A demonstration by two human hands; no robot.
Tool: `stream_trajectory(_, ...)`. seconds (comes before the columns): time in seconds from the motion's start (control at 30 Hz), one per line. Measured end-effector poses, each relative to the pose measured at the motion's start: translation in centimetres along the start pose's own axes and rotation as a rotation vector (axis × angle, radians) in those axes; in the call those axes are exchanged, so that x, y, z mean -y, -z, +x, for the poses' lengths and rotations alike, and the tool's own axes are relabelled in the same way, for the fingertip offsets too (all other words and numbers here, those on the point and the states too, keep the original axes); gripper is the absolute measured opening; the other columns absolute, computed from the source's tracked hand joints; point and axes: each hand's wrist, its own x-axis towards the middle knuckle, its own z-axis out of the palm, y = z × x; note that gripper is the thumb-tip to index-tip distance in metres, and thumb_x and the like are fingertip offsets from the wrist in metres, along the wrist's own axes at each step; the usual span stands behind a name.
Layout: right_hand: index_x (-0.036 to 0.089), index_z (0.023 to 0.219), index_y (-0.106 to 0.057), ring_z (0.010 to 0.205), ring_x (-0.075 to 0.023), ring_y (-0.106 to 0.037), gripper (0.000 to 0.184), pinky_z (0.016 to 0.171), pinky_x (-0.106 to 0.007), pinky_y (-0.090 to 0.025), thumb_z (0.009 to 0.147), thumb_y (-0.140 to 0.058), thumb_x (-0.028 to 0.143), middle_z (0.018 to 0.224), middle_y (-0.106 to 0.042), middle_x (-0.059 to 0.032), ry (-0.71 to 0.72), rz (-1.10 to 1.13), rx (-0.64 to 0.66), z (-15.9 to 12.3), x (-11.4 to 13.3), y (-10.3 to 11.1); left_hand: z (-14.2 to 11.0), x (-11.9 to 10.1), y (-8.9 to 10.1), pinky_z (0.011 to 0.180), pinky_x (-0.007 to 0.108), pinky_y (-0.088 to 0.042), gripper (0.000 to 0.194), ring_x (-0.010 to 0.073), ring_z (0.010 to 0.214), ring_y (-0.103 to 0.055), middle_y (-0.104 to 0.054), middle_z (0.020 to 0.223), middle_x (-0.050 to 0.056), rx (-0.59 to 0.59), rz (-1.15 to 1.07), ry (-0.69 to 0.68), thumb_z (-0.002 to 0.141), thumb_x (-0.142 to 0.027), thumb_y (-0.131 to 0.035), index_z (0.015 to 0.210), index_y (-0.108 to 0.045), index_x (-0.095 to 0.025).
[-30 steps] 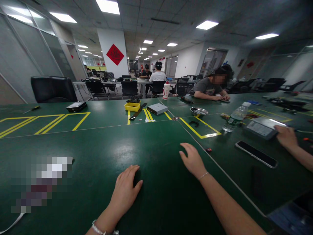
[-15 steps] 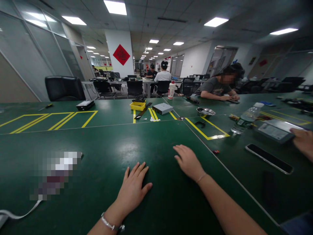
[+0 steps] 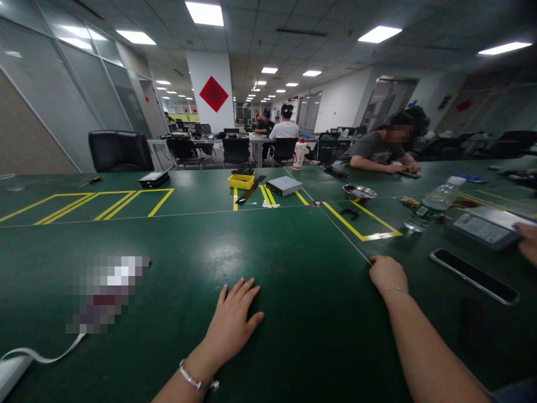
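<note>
- Chair, black, beyond the green table
- Red diamond on a white pillar
- Left hand open, fingers spread, on the green table
- Right hand curled at the table's seam; cannot tell if it grips anything
- Phone flat, right of that hand

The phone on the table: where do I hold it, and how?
Pinch the phone by its two long edges, around the middle, coming from above. It lies flat on the table, dark screen up, long and thin, so those edges look easiest to grip. The right hand is the nearer one.
</note>
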Motion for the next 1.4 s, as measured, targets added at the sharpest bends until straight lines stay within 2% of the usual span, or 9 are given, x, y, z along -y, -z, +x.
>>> stream_trajectory(0.23, 0.017, 0.111, -0.055, 0.085, -0.0277, -0.055, 0.039, 0.065, -0.036, -0.042, 0.082, -0.030, 0.024, 0.098, -0.060, -0.0159, -0.053, 0.027, -0.062, -0.5, 0.5, 0.4, -0.2, -0.1, 0.1, 0.103, 0.054, -0.014, 0.047, 0.0253, 0.129, -0.023, -0.033, 0.138, 0.002, 0.008, -0.009, 0.002, 0.081, -0.039, -0.043, 0.127, -0.035, -0.029)
stream_trajectory(0.43, 0.017, 0.107, -0.056, 0.087, -0.0263, -0.054, 0.036, 0.068, -0.037, -0.041, 0.083, -0.030, 0.025, 0.098, -0.060, -0.0145, -0.002, 0.059, -0.141, -1.1, 1.5, 1.3, -0.1, -0.2, 0.1, 0.102, 0.055, -0.015, 0.040, 0.0258, 0.127, -0.027, -0.041, 0.134, 0.002, -0.044, -0.079, 0.026, 0.080, -0.033, -0.046, 0.119, -0.045, -0.028)
stream_trajectory(0.6, 0.015, 0.099, -0.057, 0.091, -0.0205, -0.052, 0.027, 0.078, -0.034, -0.041, 0.081, -0.039, 0.022, 0.097, -0.060, -0.0096, 0.416, 0.265, -0.151, -4.8, 6.7, 2.1, 0.2, -1.0, 0.6, 0.097, 0.041, -0.033, 0.027, 0.0203, 0.114, -0.045, -0.055, 0.118, 0.004, -0.138, -0.355, 0.066, 0.082, -0.028, -0.042, 0.105, -0.055, -0.024)
stream_trajectory(0.8, 0.019, 0.092, -0.057, 0.083, -0.0158, -0.051, 0.019, 0.075, -0.030, -0.041, 0.081, -0.042, 0.014, 0.089, -0.060, -0.0044, 1.065, 0.420, -0.008, -13.7, 14.9, 1.6, 0.2, -2.1, 0.8, 0.076, 0.028, -0.045, 0.033, 0.0147, 0.080, -0.061, -0.066, 0.092, 0.003, 0.007, -0.787, 0.119, 0.083, -0.033, -0.041, 0.113, -0.046, -0.021)
stream_trajectory(0.97, 0.017, 0.085, -0.056, 0.076, -0.0150, -0.050, 0.016, 0.073, -0.029, -0.041, 0.083, -0.040, 0.017, 0.082, -0.060, -0.0044, 1.247, 0.405, 0.010, -17.0, 17.1, 0.5, 0.4, -2.2, 0.6, 0.066, 0.024, -0.044, 0.017, 0.0137, 0.070, -0.058, -0.063, 0.075, 0.001, 0.063, -0.885, 0.082, 0.079, -0.027, -0.046, 0.088, -0.056, -0.018)
stream_trajectory(1.07, 0.019, 0.095, -0.055, 0.082, -0.0159, -0.052, 0.019, 0.076, -0.030, -0.042, 0.081, -0.046, 0.028, 0.090, -0.060, -0.0041, 1.221, 0.448, 0.025, -15.9, 16.6, 0.8, 0.5, -2.0, 0.6, 0.063, 0.024, -0.042, 0.013, 0.0131, 0.066, -0.056, -0.062, 0.072, 0.000, 0.034, -0.890, 0.104, 0.077, -0.026, -0.048, 0.082, -0.056, -0.018)
stream_trajectory(1.13, 0.019, 0.106, -0.052, 0.092, -0.0178, -0.051, 0.030, 0.082, -0.032, -0.041, 0.081, -0.047, 0.034, 0.100, -0.059, -0.0060, 1.107, 0.444, -0.040, -13.7, 15.4, 1.3, 0.6, -2.0, 0.6, 0.064, 0.025, -0.042, 0.014, 0.0132, 0.068, -0.057, -0.062, 0.074, 0.001, 0.011, -0.946, 0.136, 0.077, -0.027, -0.048, 0.085, -0.055, -0.018)
stream_trajectory(1.27, 0.014, 0.112, -0.051, 0.104, -0.0249, -0.046, 0.036, 0.087, -0.040, -0.037, 0.083, -0.038, 0.031, 0.110, -0.054, -0.0140, 0.537, 0.211, -0.262, -7.0, 9.6, 1.7, 0.7, -1.9, 0.9, 0.070, 0.028, -0.043, 0.024, 0.0157, 0.077, -0.059, -0.063, 0.081, 0.003, 0.001, -1.047, 0.235, 0.078, -0.030, -0.047, 0.097, -0.053, -0.017)
stream_trajectory(1.4, 0.009, 0.117, -0.049, 0.106, -0.0329, -0.044, 0.045, 0.082, -0.044, -0.038, 0.082, -0.033, 0.033, 0.114, -0.048, -0.0218, 0.077, -0.008, -0.212, -2.1, 2.6, 0.8, 0.7, -1.9, 1.2, 0.069, 0.028, -0.043, 0.026, 0.0183, 0.083, -0.059, -0.062, 0.081, 0.004, 0.002, -1.066, 0.283, 0.077, -0.035, -0.048, 0.095, -0.055, -0.017)
